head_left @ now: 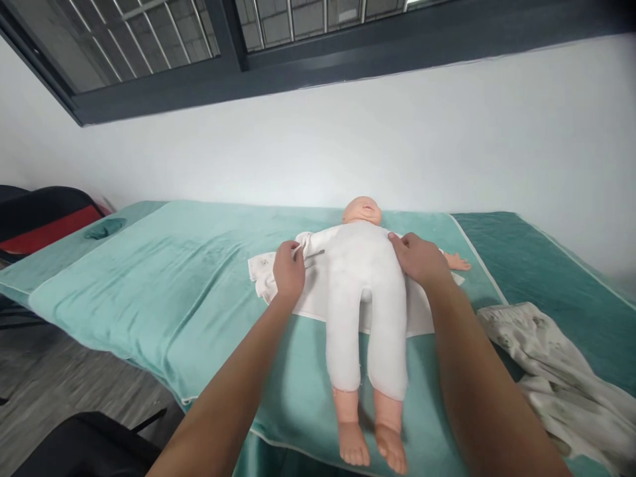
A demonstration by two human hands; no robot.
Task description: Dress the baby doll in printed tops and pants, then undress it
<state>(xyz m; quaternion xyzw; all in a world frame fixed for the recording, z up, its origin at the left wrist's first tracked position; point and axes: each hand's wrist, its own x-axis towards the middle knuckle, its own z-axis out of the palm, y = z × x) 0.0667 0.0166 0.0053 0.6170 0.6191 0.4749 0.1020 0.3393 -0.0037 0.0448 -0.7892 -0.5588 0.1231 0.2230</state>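
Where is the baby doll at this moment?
In the head view, the baby doll lies right of centre on the green massage bed, between the left hand and right hand.

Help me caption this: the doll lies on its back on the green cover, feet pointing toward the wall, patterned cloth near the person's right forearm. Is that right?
Not quite: the head view shows the doll with its feet toward the person, its head nearest the wall. Its pose on the green cover and the patterned cloth near the right forearm stand.
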